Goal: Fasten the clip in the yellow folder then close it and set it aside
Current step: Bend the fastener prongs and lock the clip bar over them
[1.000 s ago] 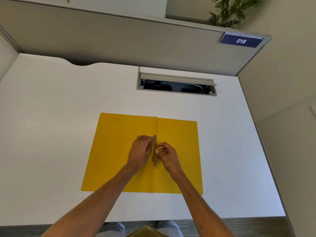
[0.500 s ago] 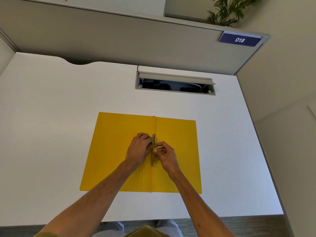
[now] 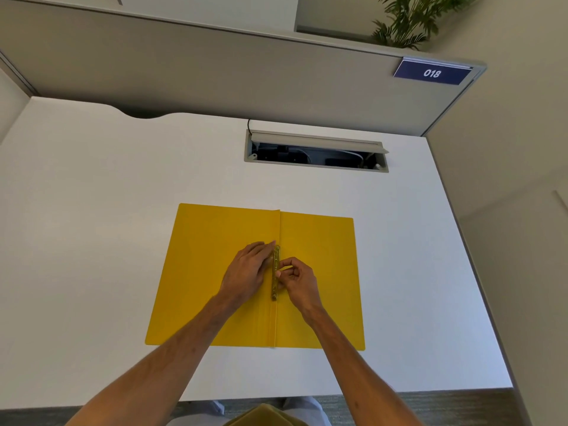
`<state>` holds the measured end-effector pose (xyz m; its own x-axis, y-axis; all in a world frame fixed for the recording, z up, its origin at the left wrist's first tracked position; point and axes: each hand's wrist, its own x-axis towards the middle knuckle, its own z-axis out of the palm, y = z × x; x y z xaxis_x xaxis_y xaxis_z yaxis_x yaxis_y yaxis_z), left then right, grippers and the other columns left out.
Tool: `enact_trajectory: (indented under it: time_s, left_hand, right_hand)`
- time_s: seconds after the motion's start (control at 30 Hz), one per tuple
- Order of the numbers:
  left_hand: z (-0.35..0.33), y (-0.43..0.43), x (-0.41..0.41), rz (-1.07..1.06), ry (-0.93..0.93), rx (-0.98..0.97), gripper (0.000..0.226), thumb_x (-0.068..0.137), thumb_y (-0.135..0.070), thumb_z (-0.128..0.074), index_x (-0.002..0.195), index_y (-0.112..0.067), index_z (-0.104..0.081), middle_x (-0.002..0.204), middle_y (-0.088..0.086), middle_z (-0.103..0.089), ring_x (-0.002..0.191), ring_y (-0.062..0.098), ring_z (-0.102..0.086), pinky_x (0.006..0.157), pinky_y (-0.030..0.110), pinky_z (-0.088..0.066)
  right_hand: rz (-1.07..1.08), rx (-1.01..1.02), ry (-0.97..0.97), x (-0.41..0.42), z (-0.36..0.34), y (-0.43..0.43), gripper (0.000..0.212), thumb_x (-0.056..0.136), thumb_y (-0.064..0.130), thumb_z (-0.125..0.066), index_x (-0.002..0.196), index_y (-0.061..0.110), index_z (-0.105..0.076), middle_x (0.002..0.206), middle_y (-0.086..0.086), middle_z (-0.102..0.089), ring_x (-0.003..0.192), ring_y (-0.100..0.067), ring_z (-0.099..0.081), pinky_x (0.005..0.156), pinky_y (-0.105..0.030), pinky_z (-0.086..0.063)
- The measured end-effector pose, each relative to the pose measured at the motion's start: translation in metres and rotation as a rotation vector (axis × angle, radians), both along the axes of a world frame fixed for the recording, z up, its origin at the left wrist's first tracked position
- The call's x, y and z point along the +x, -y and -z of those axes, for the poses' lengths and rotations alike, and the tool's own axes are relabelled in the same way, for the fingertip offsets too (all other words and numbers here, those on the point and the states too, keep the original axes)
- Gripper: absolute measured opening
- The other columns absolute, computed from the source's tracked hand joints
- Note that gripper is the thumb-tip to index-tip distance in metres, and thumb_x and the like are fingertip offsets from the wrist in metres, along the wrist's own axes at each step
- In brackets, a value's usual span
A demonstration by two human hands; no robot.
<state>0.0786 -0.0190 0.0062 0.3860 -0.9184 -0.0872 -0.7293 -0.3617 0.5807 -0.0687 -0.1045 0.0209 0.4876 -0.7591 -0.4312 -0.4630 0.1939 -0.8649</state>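
The yellow folder (image 3: 319, 241) lies spread open and flat on the white desk (image 3: 92, 210). Along its centre fold runs a brass clip (image 3: 276, 273), a narrow metal strip. My left hand (image 3: 246, 272) lies flat on the left leaf, fingers pressed against the clip's left side and upper end. My right hand (image 3: 296, 279) sits right of the fold, thumb and fingers pinched on the middle of the clip. The clip's lower end shows below both hands.
An open cable hatch (image 3: 316, 150) is set into the desk beyond the folder. A grey partition (image 3: 215, 72) with a blue "018" plate (image 3: 431, 72) closes the back, and another wall stands along the right. The desk's front edge is near my body.
Both hands stay on the clip. The left fingers have flattened and slid slightly up along the strip. The folder has not moved.
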Motion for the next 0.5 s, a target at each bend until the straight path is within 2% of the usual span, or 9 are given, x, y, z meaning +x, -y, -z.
enact_trajectory:
  time_s: [0.1,0.17,0.33,0.5]
  left_hand:
    - [0.002,-0.011,0.004,-0.128,-0.020,-0.074,0.050,0.115,-0.021,-0.046,0.165,-0.017,-0.039,0.165,0.004,-0.050,0.156,0.023,-0.040,0.123,0.041,-0.043]
    - [0.003,-0.020,0.005,-0.195,-0.009,-0.116,0.049,0.114,-0.018,-0.048,0.163,-0.016,-0.043,0.162,0.006,-0.053,0.152,0.024,-0.045,0.120,0.041,-0.049]
    - [0.012,-0.045,-0.004,-0.027,0.119,-0.134,0.049,0.106,-0.007,-0.059,0.154,-0.018,-0.055,0.151,0.003,-0.062,0.144,0.023,-0.053,0.114,0.043,-0.054]
    - [0.019,-0.051,-0.009,0.127,0.151,-0.088,0.054,0.105,-0.008,-0.060,0.158,-0.020,-0.052,0.162,-0.002,-0.054,0.151,0.023,-0.048,0.123,0.042,-0.045]
  right_hand:
    - [-0.009,-0.034,-0.048,0.006,0.000,-0.001,0.009,0.096,0.007,-0.074,0.104,0.013,-0.075,0.088,-0.016,-0.080,0.085,-0.036,-0.078,0.077,-0.048,-0.066]
    - [-0.017,-0.071,-0.092,0.010,0.000,-0.002,0.010,0.096,0.005,-0.072,0.101,0.013,-0.075,0.086,-0.013,-0.079,0.084,-0.036,-0.078,0.076,-0.052,-0.065]
    - [-0.047,-0.237,-0.219,0.018,-0.001,-0.003,0.011,0.096,0.004,-0.068,0.100,0.010,-0.075,0.085,-0.007,-0.079,0.072,-0.021,-0.073,0.065,-0.041,-0.059]
    - [-0.088,-0.362,-0.304,0.017,-0.001,-0.004,0.007,0.096,0.007,-0.069,0.100,0.009,-0.075,0.088,-0.005,-0.077,0.077,-0.022,-0.072,0.068,-0.041,-0.059]
